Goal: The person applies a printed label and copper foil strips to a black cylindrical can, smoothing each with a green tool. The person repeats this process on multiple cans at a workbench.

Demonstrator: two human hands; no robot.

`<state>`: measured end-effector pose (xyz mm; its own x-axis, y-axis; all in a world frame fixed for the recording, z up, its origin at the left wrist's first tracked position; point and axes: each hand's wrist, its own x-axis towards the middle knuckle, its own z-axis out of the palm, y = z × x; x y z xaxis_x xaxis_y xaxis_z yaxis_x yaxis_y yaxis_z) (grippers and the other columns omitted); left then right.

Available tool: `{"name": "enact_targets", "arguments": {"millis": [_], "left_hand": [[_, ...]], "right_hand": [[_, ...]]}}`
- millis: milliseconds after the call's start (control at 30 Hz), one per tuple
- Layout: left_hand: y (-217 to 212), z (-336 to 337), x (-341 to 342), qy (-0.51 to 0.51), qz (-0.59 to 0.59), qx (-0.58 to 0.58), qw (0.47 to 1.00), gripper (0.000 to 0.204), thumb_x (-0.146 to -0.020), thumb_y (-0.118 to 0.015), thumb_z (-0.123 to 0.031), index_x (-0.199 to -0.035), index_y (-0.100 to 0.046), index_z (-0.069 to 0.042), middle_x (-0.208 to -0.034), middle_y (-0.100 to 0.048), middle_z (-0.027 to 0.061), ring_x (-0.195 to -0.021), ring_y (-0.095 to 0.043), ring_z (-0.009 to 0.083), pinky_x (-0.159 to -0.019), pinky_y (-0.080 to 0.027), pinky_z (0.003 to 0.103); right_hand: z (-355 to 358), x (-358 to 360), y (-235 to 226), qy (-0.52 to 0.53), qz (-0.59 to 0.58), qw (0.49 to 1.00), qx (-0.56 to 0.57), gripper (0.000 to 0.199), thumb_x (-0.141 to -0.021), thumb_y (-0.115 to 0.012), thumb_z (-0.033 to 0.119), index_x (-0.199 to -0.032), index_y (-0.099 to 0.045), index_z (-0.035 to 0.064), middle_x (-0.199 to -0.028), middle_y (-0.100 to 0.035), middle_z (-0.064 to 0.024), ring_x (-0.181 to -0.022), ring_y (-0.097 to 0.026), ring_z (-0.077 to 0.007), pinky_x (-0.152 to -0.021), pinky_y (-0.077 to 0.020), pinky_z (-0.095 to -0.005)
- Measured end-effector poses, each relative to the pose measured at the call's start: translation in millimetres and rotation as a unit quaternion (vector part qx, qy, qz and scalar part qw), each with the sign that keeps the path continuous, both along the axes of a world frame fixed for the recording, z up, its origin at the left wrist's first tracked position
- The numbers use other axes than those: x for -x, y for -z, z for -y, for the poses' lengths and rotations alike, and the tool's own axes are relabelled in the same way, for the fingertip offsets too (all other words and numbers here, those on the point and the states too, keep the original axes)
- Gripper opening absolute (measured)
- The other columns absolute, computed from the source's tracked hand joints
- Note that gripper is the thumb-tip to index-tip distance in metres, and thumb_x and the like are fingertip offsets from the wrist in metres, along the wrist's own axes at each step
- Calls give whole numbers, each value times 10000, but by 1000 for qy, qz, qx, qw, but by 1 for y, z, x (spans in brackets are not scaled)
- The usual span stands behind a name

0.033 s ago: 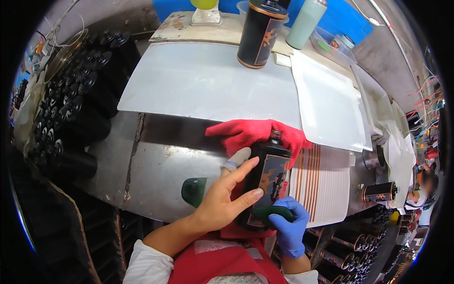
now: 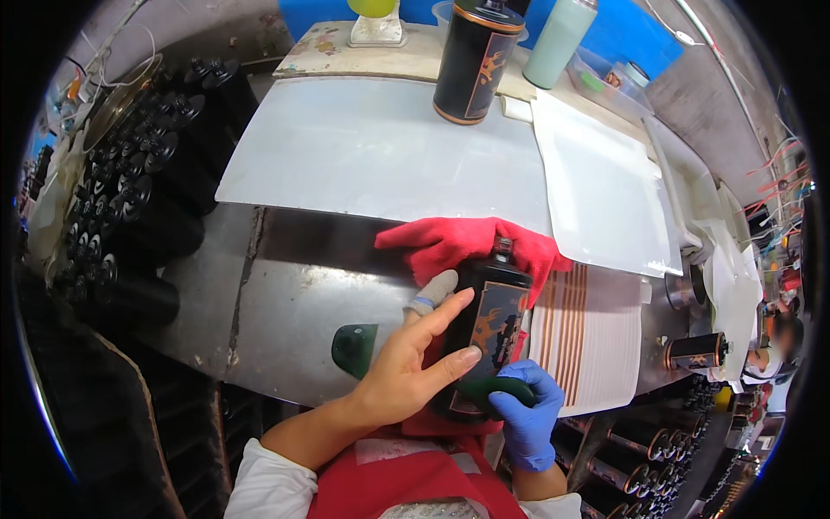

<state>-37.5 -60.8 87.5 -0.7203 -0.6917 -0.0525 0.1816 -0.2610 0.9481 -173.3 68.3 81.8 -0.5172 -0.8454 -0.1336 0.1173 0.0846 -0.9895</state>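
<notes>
A black bottle [image 2: 465, 333] with an orange and grey picture panel lies tilted on a red cloth [image 2: 445, 240], its neck pointing away from me. My left hand [image 2: 406, 368] is closed around the bottle's left side, thumb and a finger on its front; one finger wears a pale cloth cover. In a blue glove, my right hand [image 2: 529, 411] grips a dark green scraper [image 2: 497, 391] and presses it against the lower part of the panel. Another green scraper [image 2: 353, 348] rests on the metal table left of my left hand.
Several black bottles [image 2: 164, 173] crowd the left side. A printed black bottle [image 2: 471, 65] and a pale green flask [image 2: 560, 39] stand at the back. White sheets [image 2: 605, 190] and a strip sheet with copper-coloured lines [image 2: 584, 346] lie to the right. Another bottle [image 2: 694, 351] lies farther right.
</notes>
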Motion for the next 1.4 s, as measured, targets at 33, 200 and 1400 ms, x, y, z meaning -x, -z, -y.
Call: {"name": "enact_targets", "arguments": {"millis": [33,200,1400], "left_hand": [[-4,-3,1,1,-15,-29,999,572,-876,-590,-90,-1373,-328,21,-1387,-315,199,-1308,-267,200,-1071,-208,307],[-12,-11,8,4,-57,-143,988,600,-895,-553,-67,-1391,-241,63,-1423,-254,169,-1328,-226,178,-1078,-190,298],[18,14,57,-279,-89,-184,938,198,-812,-645,1,-954,-521,-58,-882,-539,17,-791,-526,66,-719,-476,219]], "right_hand": [[1,0,2,-6,7,1000,13,199,-667,-726,-48,-826,-613,-9,-882,-603,-94,-807,-581,-159,-730,-461,-267],[1,2,4,-32,-1,999,35,197,-678,-726,-39,-835,-614,0,-881,-602,-89,-810,-582,-157,-730,-465,-265],[2,11,11,-76,-24,995,58,195,-691,-733,-21,-855,-630,2,-870,-612,-78,-799,-590,-156,-725,-471,-260]]}}
